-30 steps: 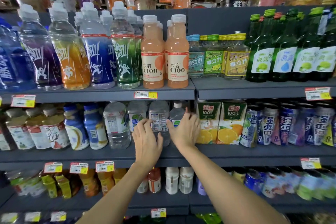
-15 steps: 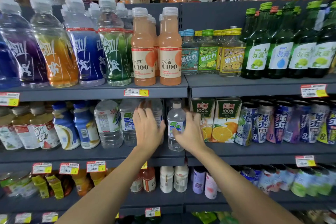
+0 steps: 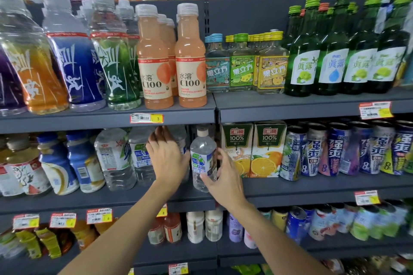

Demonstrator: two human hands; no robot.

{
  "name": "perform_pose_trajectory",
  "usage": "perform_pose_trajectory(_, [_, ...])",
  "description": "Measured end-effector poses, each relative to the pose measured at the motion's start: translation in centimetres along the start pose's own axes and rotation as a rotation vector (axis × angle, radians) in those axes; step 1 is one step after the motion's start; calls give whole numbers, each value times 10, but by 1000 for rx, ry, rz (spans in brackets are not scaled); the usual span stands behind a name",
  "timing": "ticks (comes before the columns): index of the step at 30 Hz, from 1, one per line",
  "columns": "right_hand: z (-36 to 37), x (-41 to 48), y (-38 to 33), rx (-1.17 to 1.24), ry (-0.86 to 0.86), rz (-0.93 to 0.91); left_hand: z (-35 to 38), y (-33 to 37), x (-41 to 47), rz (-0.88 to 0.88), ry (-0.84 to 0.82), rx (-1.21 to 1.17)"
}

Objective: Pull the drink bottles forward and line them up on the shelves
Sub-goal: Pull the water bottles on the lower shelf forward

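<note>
As right grip point(image 3: 225, 177) holds water bottle point(image 3: 202, 152), left grip point(image 3: 167, 158) clasps larger bottle point(image 3: 182, 138)

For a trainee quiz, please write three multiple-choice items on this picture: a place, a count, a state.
1. The small clear plastic water bottle with white cap stands: A) on the floor B) left of the green-and-white orange juice cartons C) on the top shelf.
2. Orange juice cartons in front: A) one B) two C) four.
3. The right hand: A) grips that bottle B) hangs free C) lies flat on the shelf.
Answers: B, cartons stand at its right; B, two fronts show; A, thumb and fingers wrap it.
</note>
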State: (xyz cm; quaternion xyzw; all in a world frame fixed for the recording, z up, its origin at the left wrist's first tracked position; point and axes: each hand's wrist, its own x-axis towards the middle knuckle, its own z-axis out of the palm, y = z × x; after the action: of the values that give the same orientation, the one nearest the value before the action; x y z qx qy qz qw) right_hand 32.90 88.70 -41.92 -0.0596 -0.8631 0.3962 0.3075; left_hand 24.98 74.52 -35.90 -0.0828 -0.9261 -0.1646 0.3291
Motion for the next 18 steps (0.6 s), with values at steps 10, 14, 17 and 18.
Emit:
perform_pose_trajectory(10, [7,-16,-4,25,216,111,-8,-28,6,195,-43,-251])
perform_pose_trajectory(14, [8,-17,-3,2,207,98,-18,-43,8,230,-229,-424])
perform_pose_trajectory(17, [8,-21,2,-11,183,94,-20,-46,0,200,-292,-539])
perform_pose_trajectory(18, [8,-23,4,-30,160,95,-19,-45,-6,198,-279,-578])
